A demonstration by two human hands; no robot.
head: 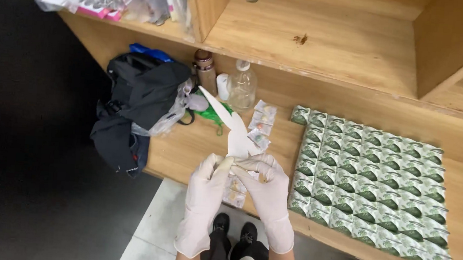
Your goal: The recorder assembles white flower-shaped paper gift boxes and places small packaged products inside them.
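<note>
While both gloved hands meet at the surface's (198, 144) front edge, left hand (205, 190) and right hand (267, 188) fingers pinch a white backing strip (231, 122). Bare wood lies between it and the sachet block (370, 178); a black bag (137, 103) crowds the left.

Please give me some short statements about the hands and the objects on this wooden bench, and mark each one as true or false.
1. Both hands wear white gloves. True: left hand, right hand.
2. The hands hold a white cut-out sheet together. True.
3. The green-and-white sachets lie in a loose pile. False: they lie in neat rows.
4. A black bag lies left of the hands. True.
5. The clear plastic bottle lies on its side. False: it stands upright.
</note>
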